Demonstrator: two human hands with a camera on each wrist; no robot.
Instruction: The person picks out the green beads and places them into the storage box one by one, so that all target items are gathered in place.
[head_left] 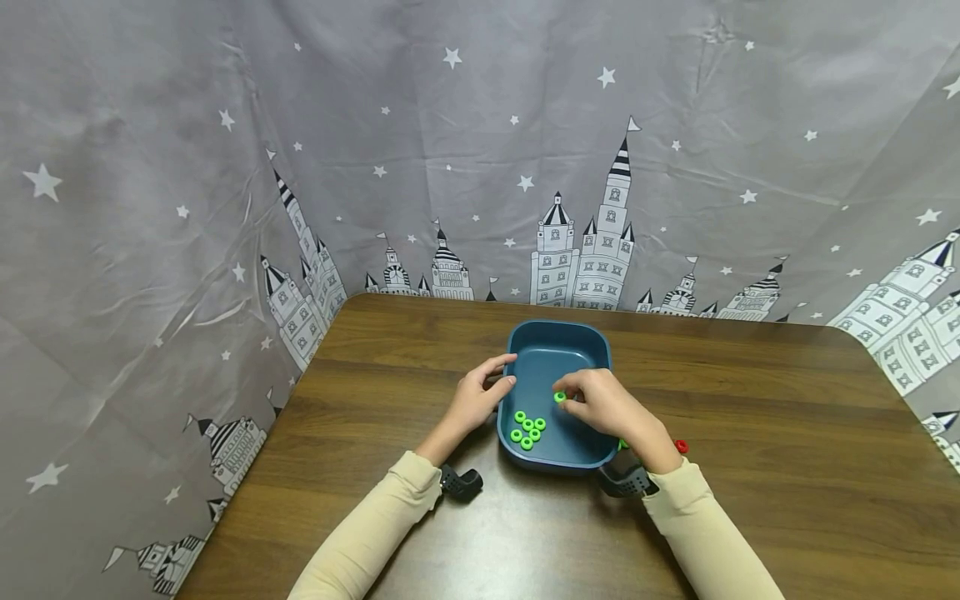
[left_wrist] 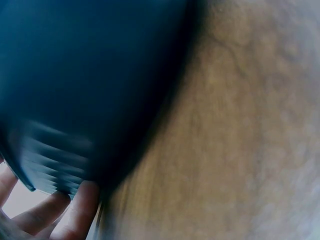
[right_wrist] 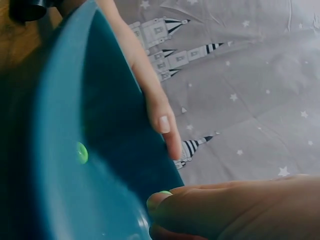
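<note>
Two hands work at a dark teal tray point(head_left: 558, 337) that sits on a brown wooden table point(head_left: 750, 417), with a grey curtain printed with stars and castles point(head_left: 187, 208) hanging behind and around it.

On the left, the left hand point(head_left: 480, 398) rests against the tray's left wall, its fingers loosely extended along the rim and holding nothing. The left wrist view is blurred but shows fingertips point(left_wrist: 75, 212) against the tray's dark outer side. A black wrist mount point(head_left: 460, 482) lies under that forearm on the table.

Inside the tray, near its front left corner, a cluster of five green rings point(head_left: 528, 428) lies flat on the bottom, the rings touching or just beside one another.

Further right, the right hand point(head_left: 600, 402) reaches over the tray's right rim, with fingertips pinched on one more green ring point(head_left: 559, 397) held above the tray floor, near the cluster but apart from it. The right wrist view shows a trace of green at a fingertip point(right_wrist: 161, 199).

Just beside the right wrist, a small red piece point(head_left: 681, 447) lies on the table outside the tray, and a bit of green point(head_left: 622, 444) peeks out beneath the hand at the tray's outer edge.
</note>
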